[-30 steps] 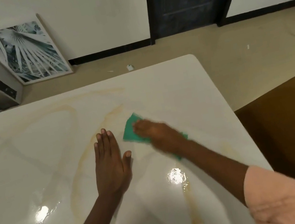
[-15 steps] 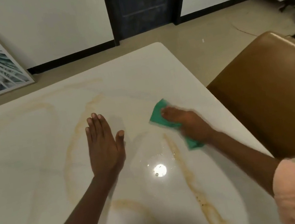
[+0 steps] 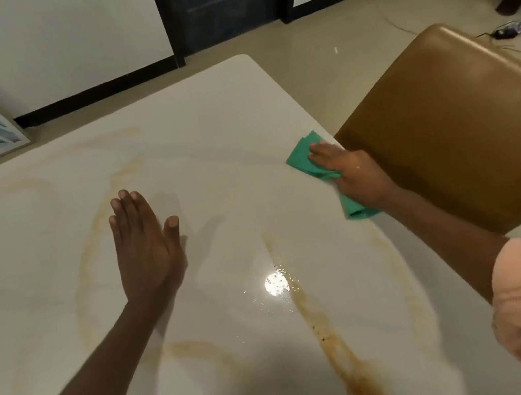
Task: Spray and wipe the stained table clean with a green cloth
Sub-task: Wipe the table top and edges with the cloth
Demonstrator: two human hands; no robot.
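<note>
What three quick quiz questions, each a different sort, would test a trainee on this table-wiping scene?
1. True or false: the left hand lies flat on the white table and holds nothing.
2. Multiple choice: the green cloth is (A) at the table's right edge, beside the brown chair; (B) under the left hand; (C) on the floor.
3. Fill in: the darkest brown stain streak lies nearer the person than the ____ hand, which presses the cloth.

Key: 1 true; 2 A; 3 right.
</note>
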